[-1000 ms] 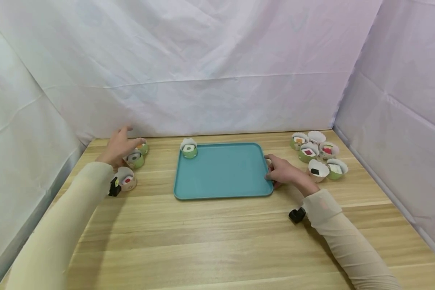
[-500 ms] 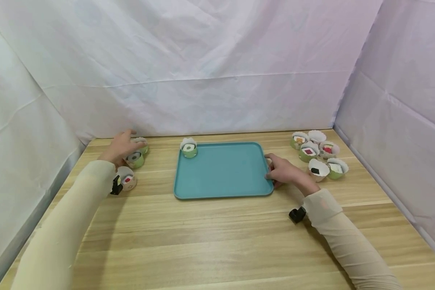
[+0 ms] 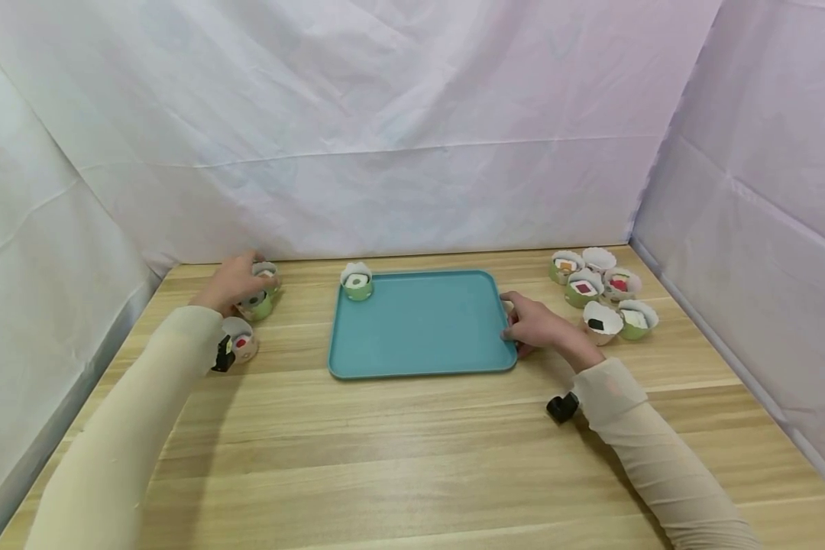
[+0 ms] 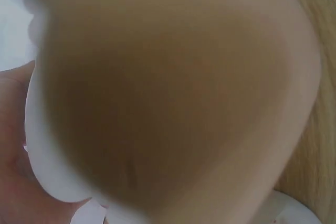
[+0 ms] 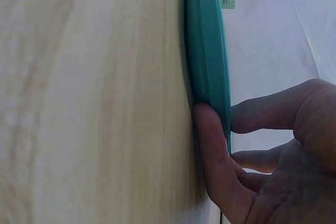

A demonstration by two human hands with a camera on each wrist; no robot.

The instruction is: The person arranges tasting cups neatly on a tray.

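On the left of the table, my left hand (image 3: 228,283) is at the farthest green paper cup (image 3: 271,270), thumb in front and forefinger behind. Whether it grips the cup is unclear. A green cup with a ring-shaped filling (image 3: 261,308) sits partly under the hand, and a pink-beige cup (image 3: 246,350) stands by the wrist. A blurred pale cup (image 4: 294,51) fills most of the left wrist view. My right hand (image 3: 539,325) pinches the right edge of the teal tray (image 3: 422,328). The right wrist view has the thumb (image 5: 212,140) against the tray's side.
A green cup with a ring-shaped filling (image 3: 357,287) stands on the tray's far left corner. Several filled paper cups are clustered at the right, including a white-rimmed cup with a black piece (image 3: 601,330). A white cloth (image 3: 412,191) hangs behind the wooden table (image 3: 357,458).
My left hand has moved slightly right and lower over the left cups, bringing its thumb and forefinger closer around the farthest cup. The right hand and tray stay still.
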